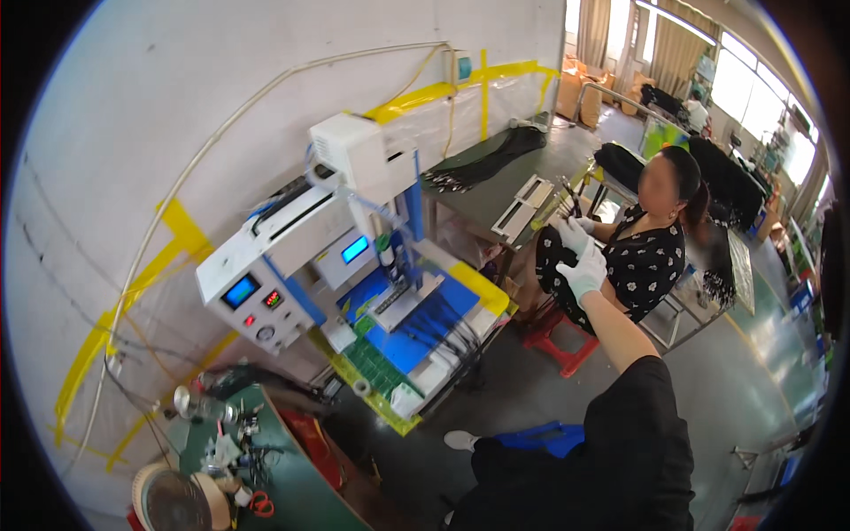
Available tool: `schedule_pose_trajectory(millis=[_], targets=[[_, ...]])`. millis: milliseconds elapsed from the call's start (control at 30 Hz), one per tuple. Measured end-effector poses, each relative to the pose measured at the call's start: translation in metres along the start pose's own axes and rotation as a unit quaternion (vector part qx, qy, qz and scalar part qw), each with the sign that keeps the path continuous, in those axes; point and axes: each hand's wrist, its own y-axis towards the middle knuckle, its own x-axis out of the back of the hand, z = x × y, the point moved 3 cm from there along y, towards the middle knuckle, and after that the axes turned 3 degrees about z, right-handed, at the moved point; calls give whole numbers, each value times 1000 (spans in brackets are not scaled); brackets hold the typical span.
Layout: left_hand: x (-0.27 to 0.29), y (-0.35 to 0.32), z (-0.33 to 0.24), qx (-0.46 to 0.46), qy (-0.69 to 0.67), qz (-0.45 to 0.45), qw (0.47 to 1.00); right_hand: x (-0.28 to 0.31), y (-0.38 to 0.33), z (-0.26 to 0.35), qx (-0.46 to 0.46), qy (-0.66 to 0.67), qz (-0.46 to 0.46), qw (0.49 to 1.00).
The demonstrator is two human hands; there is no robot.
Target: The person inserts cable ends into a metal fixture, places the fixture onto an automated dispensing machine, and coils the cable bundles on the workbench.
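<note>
My right hand [584, 272], in a white glove, reaches out from a black short sleeve toward the seated person on the right. Its fingers look stretched out and apart, and nothing shows in them. Just beyond it is the person's own white-gloved hand [574, 234], overlapping mine in the picture, so I cannot tell whether they touch. Thin black cords [574, 205] stand up near that person's hand, beside a pale metal fixture [524, 209] on the table. My left hand is out of the picture.
A white bench machine [292, 257] with lit screens stands left of centre, with black cords [443, 323] on its blue bed [403, 347]. A red stool [562, 341] holds the seated person. A cluttered green table [292, 478] and fan [177, 500] are lower left; a blue stool [549, 438] is beside my leg.
</note>
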Motion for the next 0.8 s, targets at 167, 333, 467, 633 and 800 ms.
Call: schedule_pose_trajectory(millis=[167,333,467,633,800], targets=[[-29,36,-130,-104,-63,75,990,-23,99,-20,-26,-99,93,990],[-40,67,-224,-68,-56,219,972,-67,172,-36,-84,-70,140,984],[-72,81,-233,-182,-99,170,963,-100,192,-44,-98,-96,151,979],[-93,81,-276,-139,-96,194,966,-123,200,-32,-84,-74,138,984],[-119,87,-281,-62,-124,296,945,-129,209,-35,-66,-47,38,996]])
